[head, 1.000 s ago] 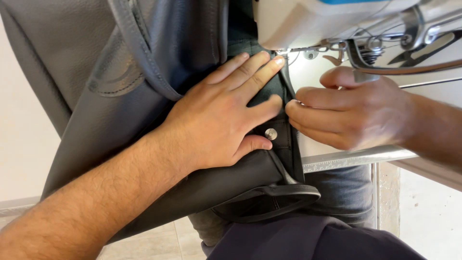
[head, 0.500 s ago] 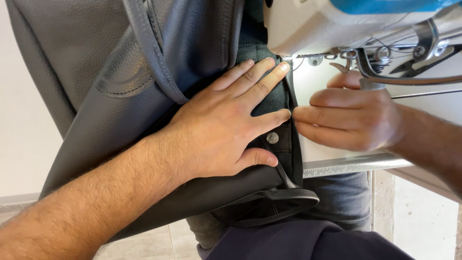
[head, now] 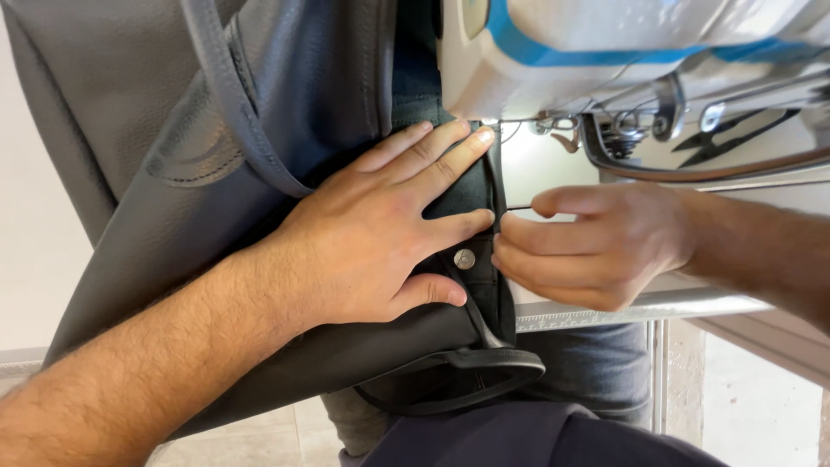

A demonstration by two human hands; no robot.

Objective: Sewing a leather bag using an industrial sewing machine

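Your left hand lies flat and spread on the soft, floppy grey leather bag mid-frame, while your right hand pinches its stiffer seamed edge.

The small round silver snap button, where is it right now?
In the head view, the small round silver snap button sits on the dark grey leather bag near its edge, between the left hand and right hand.
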